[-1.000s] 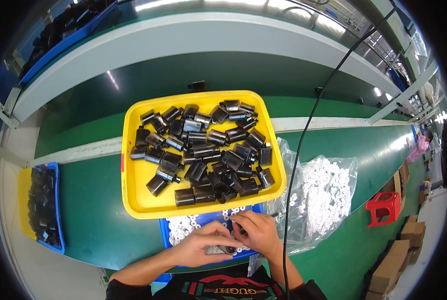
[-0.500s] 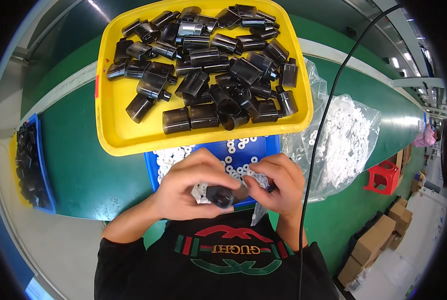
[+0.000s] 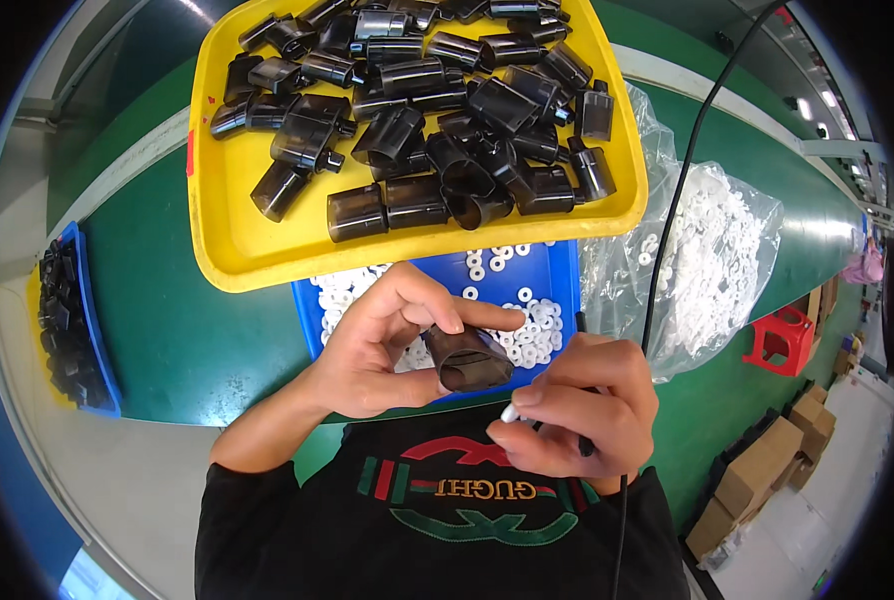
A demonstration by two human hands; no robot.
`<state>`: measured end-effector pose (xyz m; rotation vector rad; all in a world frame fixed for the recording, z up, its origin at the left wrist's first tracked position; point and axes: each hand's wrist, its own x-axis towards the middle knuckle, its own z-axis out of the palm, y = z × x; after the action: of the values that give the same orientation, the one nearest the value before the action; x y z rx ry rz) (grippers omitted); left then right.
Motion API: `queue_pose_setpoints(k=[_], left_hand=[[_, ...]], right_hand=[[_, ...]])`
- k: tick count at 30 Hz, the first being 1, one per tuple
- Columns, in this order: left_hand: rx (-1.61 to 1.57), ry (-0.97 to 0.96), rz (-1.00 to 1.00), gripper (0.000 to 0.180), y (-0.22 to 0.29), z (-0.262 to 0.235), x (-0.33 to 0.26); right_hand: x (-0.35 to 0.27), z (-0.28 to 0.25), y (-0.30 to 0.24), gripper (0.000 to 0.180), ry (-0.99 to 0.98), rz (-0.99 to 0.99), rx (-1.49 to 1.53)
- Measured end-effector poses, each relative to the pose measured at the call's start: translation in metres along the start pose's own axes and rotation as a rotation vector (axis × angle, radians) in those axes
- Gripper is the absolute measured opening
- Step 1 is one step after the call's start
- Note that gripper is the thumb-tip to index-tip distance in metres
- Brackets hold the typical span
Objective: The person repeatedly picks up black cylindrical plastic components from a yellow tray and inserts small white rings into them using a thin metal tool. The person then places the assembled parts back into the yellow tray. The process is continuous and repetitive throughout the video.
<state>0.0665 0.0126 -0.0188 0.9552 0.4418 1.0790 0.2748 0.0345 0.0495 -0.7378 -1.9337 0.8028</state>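
Observation:
My left hand (image 3: 372, 355) grips a smoky, see-through plastic cup (image 3: 475, 370), its wide open end tilted toward my right hand; the index finger stretches along the far side. Close by on the right, my right hand (image 3: 602, 405) is closed, pinching a small white ring (image 3: 510, 412) seen edge-on between thumb and fingertip. A thin black tool (image 3: 586, 447) shows between its curled fingers, mostly hidden. Just beyond my hands lie many loose white rings (image 3: 534, 335) in a blue tray (image 3: 562, 262).
A yellow tray (image 3: 257, 240) heaped with dark cups (image 3: 417, 200) overhangs the blue tray. At right lies a clear bag of white rings (image 3: 707, 260). A black cable (image 3: 679, 200) hangs across the view. Another filled tray (image 3: 92, 320) stands far left; a red stool (image 3: 782, 340) is right.
The cup has turned in my left hand, from its narrow end showing to its open end. My right hand has moved from the ring pile toward me and right, a white ring in its fingertips.

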Motion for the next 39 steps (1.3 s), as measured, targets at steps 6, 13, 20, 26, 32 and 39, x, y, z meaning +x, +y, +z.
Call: queue_pose_setpoints(k=[6, 13, 20, 26, 32, 39], left_hand=[[-0.008, -0.003, 0.072, 0.041, -0.004, 0.001, 0.001], [0.014, -0.044, 0.111, 0.041, -0.004, 0.001, 0.002], [0.012, 0.006, 0.183, 0.041, -0.009, 0.005, 0.002], [0.268, 0.016, 0.183, 0.041, 0.003, 0.008, 0.005], [0.299, 0.152, 0.439, 0.028, 0.000, -0.003, -0.003], [0.292, 0.209, 0.356, 0.026, 0.000, 0.000, -0.008]], right_hand=[[0.008, 0.006, -0.003, 0.058, -0.142, -0.013, -0.149], [0.001, 0.006, -0.001, 0.062, -0.110, 0.035, -0.189], [0.001, 0.020, 0.002, 0.056, 0.030, 0.031, -0.175], [0.001, 0.027, -0.006, 0.056, 0.070, 0.097, -0.189], [0.004, 0.004, -0.013, 0.058, 0.058, 0.039, -0.194], [-0.004, 0.007, -0.007, 0.059, 0.022, 0.107, -0.186]])
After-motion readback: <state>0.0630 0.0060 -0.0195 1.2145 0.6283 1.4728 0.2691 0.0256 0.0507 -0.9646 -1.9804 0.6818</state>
